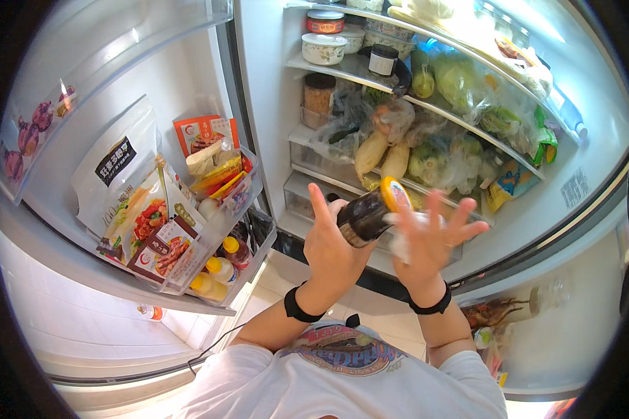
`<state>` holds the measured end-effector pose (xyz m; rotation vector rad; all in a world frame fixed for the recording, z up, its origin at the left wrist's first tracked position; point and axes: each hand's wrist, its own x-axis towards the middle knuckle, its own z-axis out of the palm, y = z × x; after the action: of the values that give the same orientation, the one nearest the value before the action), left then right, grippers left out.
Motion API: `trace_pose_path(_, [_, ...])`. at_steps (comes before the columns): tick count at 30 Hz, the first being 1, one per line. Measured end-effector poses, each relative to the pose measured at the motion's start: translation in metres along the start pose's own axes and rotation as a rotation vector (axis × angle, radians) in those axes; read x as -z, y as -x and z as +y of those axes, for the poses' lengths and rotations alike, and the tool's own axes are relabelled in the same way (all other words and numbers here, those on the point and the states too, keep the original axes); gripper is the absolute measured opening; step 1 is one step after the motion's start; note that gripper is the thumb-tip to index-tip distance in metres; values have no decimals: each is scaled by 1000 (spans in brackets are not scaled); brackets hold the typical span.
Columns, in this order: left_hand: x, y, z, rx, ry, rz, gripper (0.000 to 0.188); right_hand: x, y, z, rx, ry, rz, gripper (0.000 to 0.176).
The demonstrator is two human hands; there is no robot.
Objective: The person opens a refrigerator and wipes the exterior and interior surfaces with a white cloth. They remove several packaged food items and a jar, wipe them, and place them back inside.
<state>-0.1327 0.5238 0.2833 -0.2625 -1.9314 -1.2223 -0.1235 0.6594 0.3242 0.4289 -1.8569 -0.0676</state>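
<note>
My left hand (331, 254) is wrapped around a dark glass jar (360, 220), which is tilted so its yellow lid (397, 195) points up and to the right. The thumb sticks up apart from the other fingers. A crumpled white tissue or cloth (400, 245) lies against the jar, between it and the palm of my right hand (424, 251). That hand is blurred, with several fingers spread outward. Both hands are in front of the open refrigerator (262, 99), and each wrist wears a black band.
Refrigerator shelves (340, 76) hold lidded bowls (324, 50), a black-lidded jar (382, 59) and bagged vegetables (453, 78). Pale gourds (372, 154) hang over a lower shelf edge. The left door bin (259, 183) holds food packets (157, 220); squeeze bottles (223, 269) stand lower. The right door (561, 340) is open too.
</note>
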Motion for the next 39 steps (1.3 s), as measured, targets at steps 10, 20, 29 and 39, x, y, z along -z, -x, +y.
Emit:
trace_pose_path(10, [23, -17, -6, 547, 1083, -446, 81, -5, -12, 7, -1136, -2346, 119, 54])
trace_pose_path(20, [22, -15, -4, 658, 1517, -608, 77, -5, -20, 4, -1133, -2275, 107, 65])
trace_pose_path(29, [26, -7, -12, 672, 1443, -648, 77, -11, -27, -13, -730, -1193, 145, 43])
trace_pose_path(39, [37, -16, -21, 741, 1504, -551, 71, 7, 12, -45, -212, -1033, 40, 37])
